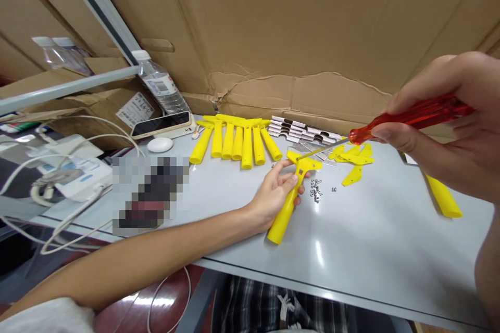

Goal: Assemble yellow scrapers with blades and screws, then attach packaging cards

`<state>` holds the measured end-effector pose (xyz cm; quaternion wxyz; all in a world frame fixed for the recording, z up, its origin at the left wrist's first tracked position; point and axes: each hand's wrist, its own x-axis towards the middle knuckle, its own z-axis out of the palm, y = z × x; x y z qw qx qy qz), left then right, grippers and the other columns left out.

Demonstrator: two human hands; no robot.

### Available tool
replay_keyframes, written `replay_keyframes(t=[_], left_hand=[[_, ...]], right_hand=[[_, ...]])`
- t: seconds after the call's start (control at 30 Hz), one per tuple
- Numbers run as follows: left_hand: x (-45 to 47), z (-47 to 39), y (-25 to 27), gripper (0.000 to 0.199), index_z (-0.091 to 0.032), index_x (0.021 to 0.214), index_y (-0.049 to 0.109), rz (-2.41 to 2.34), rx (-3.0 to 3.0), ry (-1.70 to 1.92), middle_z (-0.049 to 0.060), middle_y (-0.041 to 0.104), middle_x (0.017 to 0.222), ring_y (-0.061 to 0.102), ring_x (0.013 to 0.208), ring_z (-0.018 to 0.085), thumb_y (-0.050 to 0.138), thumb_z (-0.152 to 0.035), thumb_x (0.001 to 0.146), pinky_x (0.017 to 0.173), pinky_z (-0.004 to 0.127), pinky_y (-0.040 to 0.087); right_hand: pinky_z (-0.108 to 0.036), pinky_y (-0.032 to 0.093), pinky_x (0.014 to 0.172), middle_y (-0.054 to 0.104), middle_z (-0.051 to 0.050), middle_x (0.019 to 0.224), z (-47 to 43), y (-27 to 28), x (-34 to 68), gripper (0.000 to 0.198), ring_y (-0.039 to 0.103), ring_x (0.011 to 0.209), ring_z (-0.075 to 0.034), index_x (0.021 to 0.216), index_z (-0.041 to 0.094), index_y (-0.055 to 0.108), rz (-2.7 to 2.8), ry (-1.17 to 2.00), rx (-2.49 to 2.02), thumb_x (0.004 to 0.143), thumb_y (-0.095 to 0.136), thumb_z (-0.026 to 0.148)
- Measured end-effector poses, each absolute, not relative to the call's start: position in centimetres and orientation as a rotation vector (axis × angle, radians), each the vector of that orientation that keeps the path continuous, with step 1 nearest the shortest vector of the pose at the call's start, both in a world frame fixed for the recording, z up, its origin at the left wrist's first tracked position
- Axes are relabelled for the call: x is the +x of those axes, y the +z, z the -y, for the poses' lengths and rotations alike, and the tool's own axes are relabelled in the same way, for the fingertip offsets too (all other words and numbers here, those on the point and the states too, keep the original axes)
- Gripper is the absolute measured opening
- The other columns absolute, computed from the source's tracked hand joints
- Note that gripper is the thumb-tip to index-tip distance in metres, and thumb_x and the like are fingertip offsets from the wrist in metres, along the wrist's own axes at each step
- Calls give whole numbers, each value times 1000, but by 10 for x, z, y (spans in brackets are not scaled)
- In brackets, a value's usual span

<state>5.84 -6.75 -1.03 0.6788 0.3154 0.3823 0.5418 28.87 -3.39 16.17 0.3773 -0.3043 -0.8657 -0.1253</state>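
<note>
Gripping snugly, right hand (457, 148) holds a translucent screwdriver (363, 135), left hand (273, 192) a tubular handle (285, 214).

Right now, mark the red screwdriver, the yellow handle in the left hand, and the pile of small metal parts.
Red screwdriver (422, 115): head view, on its red handle.
Held yellow handle (289, 203): head view, lower barrel.
Small metal parts (316, 191): head view, middle of the pile.

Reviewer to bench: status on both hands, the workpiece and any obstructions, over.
Left hand holding yellow handle. Right hand gripping red screwdriver, tip at handle's wide end. Small screws loose alongside; nothing seen blocking the tip.
</note>
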Motion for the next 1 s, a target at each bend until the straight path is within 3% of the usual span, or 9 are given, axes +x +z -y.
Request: replay_keyframes(t=[0.17,0.47,0.67,0.8,0.93,1.0], left_hand=[[58,67,-11,45,-22,119,50,-863,704,1213,11,72,113,62,68,11,79,-27,85,52,21,48],[57,67,-13,46,-21,121,49,-863,732,1216,12,72,113,62,69,11,78,-28,86,52,21,48],[58,67,-13,45,-22,119,49,-866,724,1213,13,72,115,61,68,11,78,-28,84,52,21,48],[58,67,-13,46,-21,120,49,-860,715,1215,12,72,113,62,68,11,78,-27,85,53,21,49],[57,67,-12,43,-22,119,49,-862,722,1207,11,72,112,61,68,11,77,-27,86,52,20,48],[58,67,-12,43,-22,119,49,-866,728,1206,12,72,113,61,68,11,77,-28,86,52,20,47]], right_hand=[[-36,48,57,68,0,108,42,162,282,20,65,80,-17,97,30,60,2312,-284,-664,82,72,33],[-33,53,60,69,5,83,38,160,292,30,68,68,-14,99,30,66,2232,-394,-789,81,80,49],[-31,49,51,69,0,100,39,160,287,32,66,72,-15,105,31,62,2317,-299,-685,79,78,38],[-28,41,44,69,3,90,37,161,289,28,64,64,-11,102,31,64,2289,-354,-735,81,78,43],[-31,47,54,68,5,83,37,162,290,24,63,64,-10,97,28,65,2253,-469,-752,84,77,44],[-33,50,57,70,4,90,39,163,287,25,65,69,-12,98,28,63,2283,-452,-727,83,78,43]])
